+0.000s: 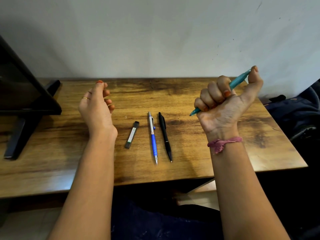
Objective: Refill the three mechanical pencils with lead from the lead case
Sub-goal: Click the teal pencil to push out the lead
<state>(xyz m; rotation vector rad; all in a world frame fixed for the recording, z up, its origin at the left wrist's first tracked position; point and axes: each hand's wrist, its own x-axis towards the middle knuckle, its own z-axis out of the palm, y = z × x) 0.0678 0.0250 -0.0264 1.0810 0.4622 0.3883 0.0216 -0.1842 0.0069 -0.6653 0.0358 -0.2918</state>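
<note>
My right hand (pixel 225 104) is fisted around a teal mechanical pencil (pixel 239 80), held above the table's right side with its tip pointing down-left and my thumb on the top end. My left hand (pixel 96 104) hovers over the left of the table with fingers loosely curled and nothing in it. Between my hands three things lie on the wooden table (pixel 190 161): a dark lead case (pixel 132 134) with a green label, a blue-and-silver mechanical pencil (pixel 153 137), and a black mechanical pencil (pixel 165 135). Both pencils point their tips toward me.
A black monitor on a stand (pixel 22 101) occupies the table's left end. A white wall runs along the table's far edge. Dark bags or clothing (pixel 297 111) sit to the right of the table. My lap is below the near edge.
</note>
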